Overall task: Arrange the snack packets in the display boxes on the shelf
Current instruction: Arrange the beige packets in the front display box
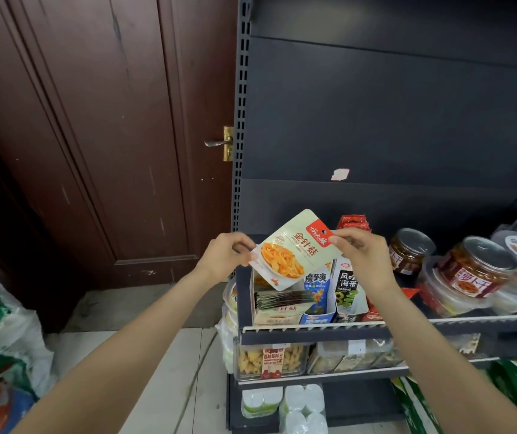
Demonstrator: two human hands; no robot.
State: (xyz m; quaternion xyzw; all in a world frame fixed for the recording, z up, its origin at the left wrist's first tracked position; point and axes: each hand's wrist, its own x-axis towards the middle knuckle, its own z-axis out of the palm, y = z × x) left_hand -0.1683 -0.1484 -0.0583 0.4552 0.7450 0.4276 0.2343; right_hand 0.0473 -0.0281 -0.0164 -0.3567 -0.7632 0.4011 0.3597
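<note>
Head view: glossy flat enoki mushroom packet [294, 250] pinched at opposite corners by left hand [224, 256] and right hand [362, 253], above cardboard display box [277, 314] of matching packets on the shelf [407, 324].

Both hands hold one pale snack packet [296, 250] tilted above the shelf's [407, 322] left end — the left hand [224, 253] pinches its lower-left edge, the right hand [360, 250] its upper-right corner — over the leftmost display box [277, 308] of matching packets.
</note>
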